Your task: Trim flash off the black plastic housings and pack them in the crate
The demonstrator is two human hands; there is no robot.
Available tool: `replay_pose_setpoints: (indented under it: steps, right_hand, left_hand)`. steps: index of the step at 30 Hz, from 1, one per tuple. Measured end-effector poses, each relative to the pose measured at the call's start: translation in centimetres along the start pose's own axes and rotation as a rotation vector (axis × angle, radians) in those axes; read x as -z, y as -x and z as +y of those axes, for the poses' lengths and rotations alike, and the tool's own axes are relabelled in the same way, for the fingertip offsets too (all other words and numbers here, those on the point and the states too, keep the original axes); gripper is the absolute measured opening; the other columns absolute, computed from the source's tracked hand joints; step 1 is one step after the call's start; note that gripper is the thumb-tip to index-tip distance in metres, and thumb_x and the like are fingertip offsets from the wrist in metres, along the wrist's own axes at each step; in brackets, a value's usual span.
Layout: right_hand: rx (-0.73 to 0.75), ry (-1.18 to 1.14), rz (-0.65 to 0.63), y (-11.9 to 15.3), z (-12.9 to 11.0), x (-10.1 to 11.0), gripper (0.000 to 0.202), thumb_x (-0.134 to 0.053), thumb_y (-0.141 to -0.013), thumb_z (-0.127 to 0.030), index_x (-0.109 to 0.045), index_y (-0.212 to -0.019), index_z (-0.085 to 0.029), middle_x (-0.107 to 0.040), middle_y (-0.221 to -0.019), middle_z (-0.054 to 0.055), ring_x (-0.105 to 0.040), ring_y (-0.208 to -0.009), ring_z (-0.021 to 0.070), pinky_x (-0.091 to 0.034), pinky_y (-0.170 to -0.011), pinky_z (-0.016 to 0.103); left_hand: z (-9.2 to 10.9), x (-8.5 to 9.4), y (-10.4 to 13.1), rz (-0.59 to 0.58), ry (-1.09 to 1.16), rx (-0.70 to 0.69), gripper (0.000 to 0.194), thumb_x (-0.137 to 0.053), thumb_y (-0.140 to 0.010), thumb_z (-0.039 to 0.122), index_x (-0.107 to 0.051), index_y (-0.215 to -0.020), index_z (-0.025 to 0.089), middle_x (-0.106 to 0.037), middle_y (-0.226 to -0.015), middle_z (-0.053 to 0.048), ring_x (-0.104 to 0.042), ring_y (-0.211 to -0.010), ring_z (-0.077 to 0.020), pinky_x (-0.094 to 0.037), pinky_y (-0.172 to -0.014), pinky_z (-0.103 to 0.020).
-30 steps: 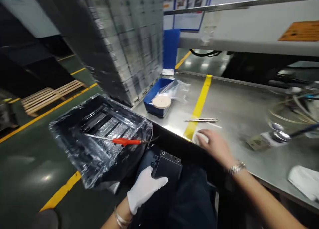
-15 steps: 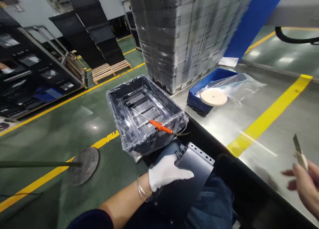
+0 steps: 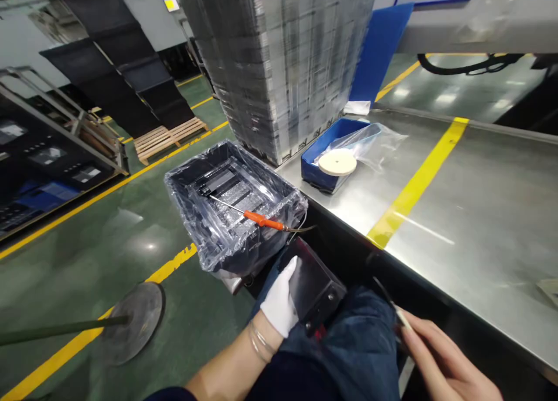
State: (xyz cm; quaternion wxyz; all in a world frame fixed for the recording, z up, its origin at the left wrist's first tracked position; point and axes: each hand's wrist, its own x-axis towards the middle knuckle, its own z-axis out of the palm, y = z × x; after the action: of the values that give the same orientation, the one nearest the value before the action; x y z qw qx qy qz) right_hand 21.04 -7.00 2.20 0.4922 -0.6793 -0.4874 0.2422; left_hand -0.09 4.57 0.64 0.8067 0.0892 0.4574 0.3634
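My left hand [image 3: 279,302], in a white glove, grips a dark metal housing [image 3: 310,283] above my lap. The housing has a smooth face, with round holes at its near end. To the right, my bare right hand [image 3: 444,357] pinches the pale handle of a small knife [image 3: 396,308]. Its thin blade points up and left toward the housing, apart from it. Beyond my left hand, a black tub [image 3: 244,258] lined with clear plastic holds dark parts. Across the tub lies a tool with an orange handle [image 3: 263,219] and a thin metal shaft.
A steel tabletop [image 3: 488,215] with a yellow stripe spans the right. A blue bin [image 3: 311,173] there carries a pale round disc [image 3: 337,163] and clear plastic film. Behind rises a wrapped stack [image 3: 279,64]. A round stand base [image 3: 135,325] rests on the floor at left.
My right hand has come down and left with the knife, from over the tabletop to beside my lap. My left hand has turned the housing, so its hole-lined end now faces me. The view has shifted right.
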Motion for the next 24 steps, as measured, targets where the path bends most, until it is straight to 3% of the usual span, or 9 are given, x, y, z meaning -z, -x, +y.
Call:
replay_pose_setpoints:
  steps: [2,5,7,10,13,18,21,24]
  right_hand:
    - [0.173,0.035,0.021,-0.5,-1.4,-1.1,0.019,-0.067,-0.088,-0.042,-0.079,-0.095,-0.029,-0.078,-0.093,0.004,-0.076,-0.078,0.0198,-0.062,-0.070,0.021]
    - [0.319,0.010,0.022,-0.9,-2.2,-2.6,0.014,-0.066,-0.091,-0.028,-0.078,-0.099,-0.028,-0.074,-0.086,0.004,-0.073,-0.073,0.0170,-0.060,-0.065,0.021]
    - [0.392,-0.014,-0.011,-0.8,-2.4,-3.4,0.019,-0.065,-0.092,-0.022,-0.076,-0.106,-0.025,-0.072,-0.087,0.006,-0.071,-0.074,0.0169,-0.059,-0.064,0.023]
    - [0.485,-0.018,-0.049,-0.7,-2.4,-4.1,0.026,-0.063,-0.093,-0.015,-0.072,-0.116,-0.023,-0.070,-0.087,0.006,-0.069,-0.076,0.0154,-0.058,-0.065,0.023]
    - [0.486,0.009,-0.024,-0.6,-2.0,-3.8,0.024,-0.062,-0.094,-0.015,-0.072,-0.114,-0.022,-0.070,-0.089,0.005,-0.069,-0.079,0.0131,-0.057,-0.069,0.019]
    - [0.353,0.116,0.119,-0.5,-1.6,-1.1,0.015,-0.062,-0.097,-0.027,-0.073,-0.106,-0.023,-0.075,-0.099,0.003,-0.073,-0.085,0.0099,-0.054,-0.085,0.011]
    - [0.402,0.098,-0.023,-0.1,-2.7,-0.2,0.018,-0.057,-0.100,-0.034,-0.073,-0.099,-0.026,-0.077,-0.090,-0.002,-0.075,-0.076,0.0089,-0.055,-0.080,0.008]
    - [0.446,0.029,-0.173,0.4,-3.9,-0.7,0.018,-0.058,-0.100,-0.034,-0.072,-0.091,-0.026,-0.077,-0.079,-0.004,-0.074,-0.067,0.0103,-0.056,-0.067,0.009]
  left_hand:
    - [0.1,0.3,0.2,-0.020,-0.015,-0.002,0.035,-0.059,-0.093,0.046,-0.073,-0.109,0.019,-0.077,-0.112,-0.004,-0.066,-0.121,-0.0211,-0.044,-0.116,-0.030]
    - [0.2,0.4,0.7,-0.065,-0.013,0.099,0.044,-0.052,-0.094,0.055,-0.074,-0.110,0.021,-0.075,-0.117,-0.007,-0.067,-0.119,-0.0249,-0.048,-0.113,-0.036]
    - [0.2,0.2,1.0,-0.075,-0.011,0.106,0.047,-0.049,-0.095,0.058,-0.075,-0.105,0.020,-0.077,-0.110,-0.009,-0.069,-0.113,-0.0259,-0.050,-0.110,-0.038]
    - [0.4,-0.4,1.5,-0.074,0.056,0.093,0.047,-0.042,-0.101,0.049,-0.077,-0.095,0.017,-0.078,-0.095,-0.008,-0.072,-0.104,-0.0241,-0.051,-0.108,-0.036]
    - [0.7,-0.7,1.5,-0.056,0.189,0.110,0.045,-0.043,-0.103,0.043,-0.078,-0.091,0.015,-0.078,-0.088,-0.005,-0.073,-0.094,-0.0194,-0.050,-0.107,-0.030]
    - [1.6,0.3,1.0,-0.080,0.311,0.106,0.036,-0.054,-0.099,0.042,-0.077,-0.095,0.015,-0.079,-0.088,-0.003,-0.073,-0.085,-0.0160,-0.049,-0.107,-0.028]
    - [2.4,0.8,1.0,-0.139,0.301,0.168,0.041,-0.055,-0.098,0.047,-0.076,-0.101,0.012,-0.079,-0.094,-0.006,-0.073,-0.089,-0.0174,-0.049,-0.107,-0.030]
    - [3.1,0.8,1.2,-0.161,0.267,0.195,0.039,-0.061,-0.095,0.047,-0.076,-0.100,0.011,-0.079,-0.090,-0.006,-0.074,-0.086,-0.0174,-0.051,-0.104,-0.029]
